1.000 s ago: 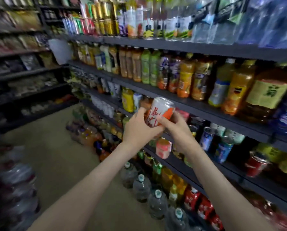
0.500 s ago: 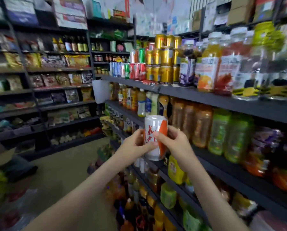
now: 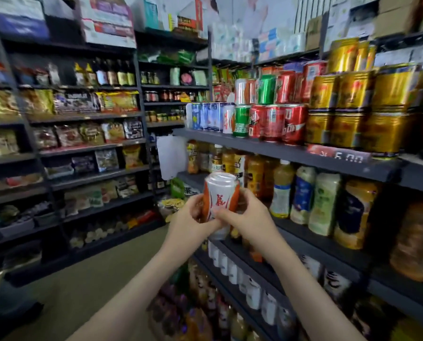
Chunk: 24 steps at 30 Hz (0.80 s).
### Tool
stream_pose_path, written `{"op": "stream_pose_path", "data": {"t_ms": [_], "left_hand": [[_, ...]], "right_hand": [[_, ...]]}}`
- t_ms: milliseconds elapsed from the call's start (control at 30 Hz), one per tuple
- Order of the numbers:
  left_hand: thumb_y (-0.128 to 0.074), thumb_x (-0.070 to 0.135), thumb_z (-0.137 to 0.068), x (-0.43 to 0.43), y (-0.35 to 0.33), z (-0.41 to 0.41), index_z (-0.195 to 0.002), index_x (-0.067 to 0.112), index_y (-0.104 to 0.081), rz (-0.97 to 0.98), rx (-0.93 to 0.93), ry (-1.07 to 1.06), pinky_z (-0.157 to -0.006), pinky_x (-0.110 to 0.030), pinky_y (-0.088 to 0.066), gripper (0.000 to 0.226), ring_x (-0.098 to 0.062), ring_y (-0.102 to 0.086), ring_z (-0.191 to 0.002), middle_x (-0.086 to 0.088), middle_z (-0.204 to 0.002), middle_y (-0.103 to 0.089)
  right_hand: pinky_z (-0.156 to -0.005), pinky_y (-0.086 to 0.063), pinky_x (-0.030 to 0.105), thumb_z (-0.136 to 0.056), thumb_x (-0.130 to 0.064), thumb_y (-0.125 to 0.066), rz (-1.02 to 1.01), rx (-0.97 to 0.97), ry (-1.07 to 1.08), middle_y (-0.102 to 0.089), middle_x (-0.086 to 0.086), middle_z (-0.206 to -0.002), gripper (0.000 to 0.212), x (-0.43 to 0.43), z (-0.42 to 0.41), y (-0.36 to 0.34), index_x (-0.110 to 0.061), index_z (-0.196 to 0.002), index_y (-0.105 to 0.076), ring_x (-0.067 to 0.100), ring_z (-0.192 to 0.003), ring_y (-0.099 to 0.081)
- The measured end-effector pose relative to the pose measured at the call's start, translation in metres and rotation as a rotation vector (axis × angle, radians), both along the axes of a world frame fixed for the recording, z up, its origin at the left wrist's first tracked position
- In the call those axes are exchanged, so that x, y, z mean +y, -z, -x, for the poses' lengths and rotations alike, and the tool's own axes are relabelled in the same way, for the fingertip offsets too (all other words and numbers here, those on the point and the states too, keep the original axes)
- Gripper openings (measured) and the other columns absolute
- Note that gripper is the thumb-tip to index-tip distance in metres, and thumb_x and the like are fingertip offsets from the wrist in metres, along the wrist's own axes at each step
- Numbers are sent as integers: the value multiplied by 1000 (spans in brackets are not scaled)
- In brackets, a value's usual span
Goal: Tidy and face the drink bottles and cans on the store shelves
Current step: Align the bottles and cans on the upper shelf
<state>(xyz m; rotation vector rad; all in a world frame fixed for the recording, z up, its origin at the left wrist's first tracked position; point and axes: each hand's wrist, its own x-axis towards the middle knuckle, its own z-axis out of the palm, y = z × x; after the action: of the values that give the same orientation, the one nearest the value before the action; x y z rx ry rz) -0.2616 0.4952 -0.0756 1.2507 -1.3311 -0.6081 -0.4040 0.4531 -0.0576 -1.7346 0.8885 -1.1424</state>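
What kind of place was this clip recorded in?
A small grocery or convenience store, most likely: stacked drink cans on a dark shelf, a price tag on its edge, snack bags opposite.

The left grip [image 3: 193, 219] and right grip [image 3: 246, 221] both clasp a white-and-orange can [image 3: 221, 193]. It is upright, with its red characters facing the camera, in front of the bottles [image 3: 301, 195]. On the shelf [image 3: 267, 147] above them stand blue, green and red cans [image 3: 272, 123] beside gold cans [image 3: 345, 114], all stacked. A price tag [image 3: 340, 157] sits on that shelf's edge. Snack bags [image 3: 82, 134] fill the far racks.
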Motion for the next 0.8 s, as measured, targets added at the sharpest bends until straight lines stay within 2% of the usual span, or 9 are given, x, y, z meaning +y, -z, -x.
{"op": "stream_pose_path", "data": {"t_ms": [67, 133, 200, 267, 367, 467, 633, 700, 800], "left_hand": [[-80, 20, -74, -35, -6, -24, -112, 32, -57, 8, -17, 43, -77, -21, -55, 46, 0, -66, -92, 11, -103, -71], [-81, 28, -74, -71, -9, -44, -122, 31, -53, 18, -46, 89, -84, -25, -55, 55, 2, -64, -98, 13, -109, -68], [-79, 33, -75, -106, -13, -59, -125, 36, -49, 34, -88, 136, -85, -20, -53, 58, 7, -61, -101, 17, -112, -66], [-78, 35, -76, -139, -18, -73, -122, 43, -45, 73, -125, 165, -81, -12, -51, 58, 12, -59, -99, 22, -108, -64], [-78, 35, -74, -187, -26, -92, -124, 41, -45, 130, -164, 149, -77, -6, -48, 60, 16, -59, -93, 27, -99, -63], [-77, 34, -74, -231, -34, -114, -124, 36, -51, 179, -167, 120, -79, -6, -47, 57, 16, -58, -93, 26, -99, -64], [-79, 43, -71, -310, -46, -155, -122, 35, -54, 188, -115, 124, -83, -12, -50, 57, 9, -60, -99, 21, -108, -65], [-78, 42, -72, -346, -56, -168, -122, 32, -55, 205, -131, 112, -79, -8, -48, 56, 11, -59, -96, 20, -108, -64], [-76, 40, -75, -398, -78, -182, -122, 28, -55, 215, -128, 112, -78, -10, -45, 53, 4, -59, -95, 18, -105, -62]], "right_hand": [[-66, -46, 8, -74, -35, -79, 62, 40, 73, -58, -19, -105, 54, -25, -23, -8, -33, -119, -48, -9, -89, -53], [-68, -47, 7, -73, -35, -79, 126, 58, 139, -57, -25, -100, 51, -52, -39, -14, -33, -116, -52, -11, -89, -55], [-66, -46, 4, -72, -31, -81, 192, 53, 195, -61, -25, -95, 40, -80, -51, -19, -39, -102, -55, -15, -86, -58], [-65, -43, 2, -72, -26, -81, 241, 41, 232, -64, -24, -93, 39, -108, -62, -23, -43, -96, -55, -19, -85, -57], [-75, -46, 6, -72, -30, -81, 278, 72, 252, -66, -21, -100, 44, -156, -81, -30, -39, -107, -58, -12, -94, -59], [-88, -48, 17, -74, -32, -79, 286, 87, 244, -65, -17, -113, 54, -200, -104, -39, -30, -123, -56, -4, -105, -58], [-81, -43, 2, -83, -32, -70, 305, 87, 279, -58, -29, -115, 50, -255, -138, -52, -37, -128, -49, -16, -106, -53], [-79, -42, 0, -86, -33, -66, 323, 93, 370, -56, -25, -117, 47, -272, -143, -56, -37, -129, -49, -14, -107, -53], [-77, -44, 2, -89, -29, -64, 359, 84, 549, -58, -18, -118, 40, -293, -148, -61, -33, -127, -52, -9, -106, -54]]}}
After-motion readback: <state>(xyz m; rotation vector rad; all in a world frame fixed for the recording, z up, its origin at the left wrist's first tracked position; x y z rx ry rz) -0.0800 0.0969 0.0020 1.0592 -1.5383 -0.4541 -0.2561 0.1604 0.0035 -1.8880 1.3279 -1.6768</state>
